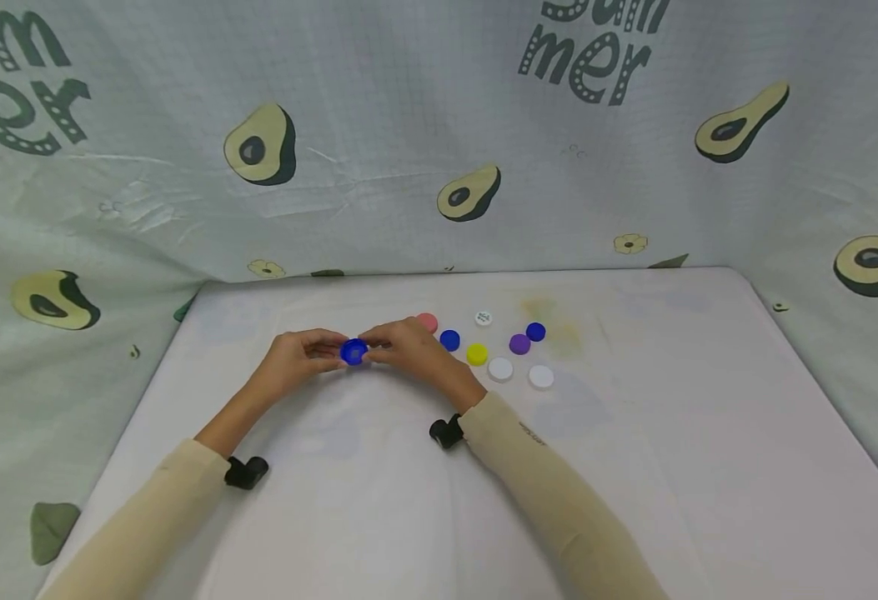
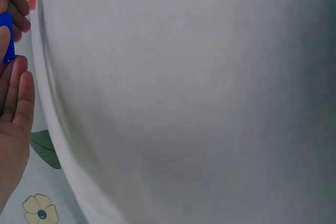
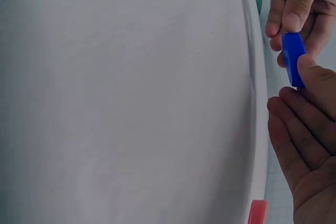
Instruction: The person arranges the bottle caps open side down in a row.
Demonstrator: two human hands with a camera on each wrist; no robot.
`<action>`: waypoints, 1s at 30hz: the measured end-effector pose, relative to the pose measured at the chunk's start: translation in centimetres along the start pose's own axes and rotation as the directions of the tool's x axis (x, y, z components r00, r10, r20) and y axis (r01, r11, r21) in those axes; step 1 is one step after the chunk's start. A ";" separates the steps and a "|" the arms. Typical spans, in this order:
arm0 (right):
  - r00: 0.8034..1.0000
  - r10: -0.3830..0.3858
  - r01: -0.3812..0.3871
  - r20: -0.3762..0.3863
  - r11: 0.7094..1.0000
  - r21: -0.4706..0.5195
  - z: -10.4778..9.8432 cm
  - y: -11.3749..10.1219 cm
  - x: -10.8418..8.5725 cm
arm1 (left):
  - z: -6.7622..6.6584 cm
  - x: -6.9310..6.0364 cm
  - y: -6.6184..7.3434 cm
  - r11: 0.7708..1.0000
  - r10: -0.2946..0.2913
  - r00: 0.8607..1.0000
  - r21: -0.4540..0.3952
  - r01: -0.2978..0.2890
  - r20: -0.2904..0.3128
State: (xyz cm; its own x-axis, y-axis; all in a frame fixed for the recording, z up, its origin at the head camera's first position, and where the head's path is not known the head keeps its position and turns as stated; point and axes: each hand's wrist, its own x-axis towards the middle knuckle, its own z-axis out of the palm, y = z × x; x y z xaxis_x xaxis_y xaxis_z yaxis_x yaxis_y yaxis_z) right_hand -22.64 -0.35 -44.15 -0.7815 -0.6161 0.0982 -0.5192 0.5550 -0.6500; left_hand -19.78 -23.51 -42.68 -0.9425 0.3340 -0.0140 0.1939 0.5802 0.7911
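At the left, a pale cloth backdrop [image 1: 161,225] printed with avocados, flowers and leaves borders the white-covered counter [image 1: 378,517], and also runs along its far and right sides. A beige left sleeve [image 1: 146,517] enters from the lower left, with a small black left camera [image 1: 247,472] beside its cuff. Beyond the cuff, the left hand [image 1: 296,362] has its grip pinched on the left edge of a ringed blue cap [image 1: 353,352]. This cap is over the left-middle part of the counter, between the two hands, its round, ringed face toward the head camera; both wrist views show it nearly edge-on. The right hand [image 1: 416,350] has its grip pinched on the cap's opposite edge.

Just past the right hand, partly hidden by it in the head view, is a pinkish-red cap [image 1: 428,322]. Then come a plain blue cap [image 1: 449,340], a black right camera [image 1: 446,432] by the right wrist, a yellow cap [image 1: 477,354], a small white cap with dark marks [image 1: 483,318] farther back, and a larger white cap [image 1: 500,369] nearer. A purple cap [image 1: 519,344] sits just beside a dark blue cap [image 1: 535,332], with another white cap [image 1: 541,377] in front. The beige right sleeve [image 1: 566,508] slants down toward the lower right. Behind the dark blue cap, a faint yellowish stain [image 1: 538,307] marks the cloth.
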 end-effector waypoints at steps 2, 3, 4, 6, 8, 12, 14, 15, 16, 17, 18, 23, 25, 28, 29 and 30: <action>1.000 0.012 -0.012 -0.002 1.000 0.008 0.1 0.0 0.3 | -0.1 0.2 -0.4 1.000 -0.001 1.000 -0.003 0.001 0.002; 1.000 0.021 -0.021 -0.001 1.000 0.014 0.1 -0.2 0.4 | -0.2 0.3 -0.6 1.000 -0.005 1.000 -0.009 0.005 0.005; 1.000 0.028 -0.028 -0.001 0.999 0.019 0.1 -0.3 0.6 | -0.4 0.4 -0.8 1.000 -0.008 1.000 -0.012 0.009 0.006; 0.999 0.042 -0.042 0.000 0.999 0.032 0.1 -0.4 0.8 | -0.5 0.5 -1.1 1.000 -0.019 1.000 -0.022 0.019 0.010; 0.999 0.050 -0.050 -0.001 0.998 0.049 0.2 -0.5 1.0 | -0.6 0.5 -1.4 0.999 -0.027 1.000 -0.038 0.028 0.013; 0.998 0.065 -0.065 -0.002 0.994 0.087 0.6 -0.2 1.1 | -0.7 0.5 -1.5 0.997 -0.048 0.999 -0.062 0.049 0.018; 0.998 0.068 -0.067 -0.007 0.993 0.097 0.9 0.0 1.2 | -0.7 0.4 -1.5 0.997 -0.056 0.998 -0.060 0.058 0.022; 0.998 0.067 -0.066 -0.007 0.993 0.099 1.0 0.1 1.3 | -0.7 0.4 -1.5 0.996 -0.062 0.998 -0.054 0.064 0.023; 0.998 0.065 -0.064 -0.005 0.993 0.101 1.1 0.1 1.3 | -0.7 0.4 -1.4 0.996 -0.069 0.997 -0.049 0.070 0.024; 0.998 0.064 -0.064 -0.001 0.993 0.103 1.3 0.2 1.4 | -0.7 0.3 -1.5 0.996 -0.079 0.997 -0.044 0.080 0.024; 0.998 0.064 -0.064 0.007 0.993 0.104 1.4 0.2 1.5 | -0.6 0.3 -1.5 0.996 -0.083 0.996 -0.034 0.084 0.026; 0.995 0.081 -0.085 0.052 0.992 0.093 1.7 0.2 2.1 | -0.5 0.4 -1.7 0.996 -0.093 0.995 0.007 0.093 0.035; 0.994 0.092 -0.097 0.057 0.991 0.092 1.6 0.1 2.2 | -0.4 0.4 -1.8 0.996 -0.093 0.995 0.017 0.092 0.037; 0.993 0.104 -0.110 0.063 0.990 0.094 1.6 0.0 2.3 | -0.3 0.4 -2.0 0.994 -0.106 0.994 0.019 0.105 0.035; 0.993 0.103 -0.109 0.065 0.990 0.094 1.6 0.0 2.3 | -0.3 0.4 -2.1 0.994 -0.111 0.993 0.020 0.110 0.034; 0.993 0.101 -0.107 0.067 0.990 0.091 1.6 0.0 2.3 | -0.3 0.4 -2.1 0.993 -0.115 0.993 0.022 0.114 0.033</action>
State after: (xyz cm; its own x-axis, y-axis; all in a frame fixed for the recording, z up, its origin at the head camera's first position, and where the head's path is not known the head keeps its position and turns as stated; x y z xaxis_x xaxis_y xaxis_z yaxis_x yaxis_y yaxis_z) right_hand -23.85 -2.64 -45.14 -0.8052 -0.5927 -0.0185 -0.3988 0.5643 -0.7229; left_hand -20.63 -24.78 -44.16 -0.9490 0.2896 -0.1248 0.0910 0.6305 0.7709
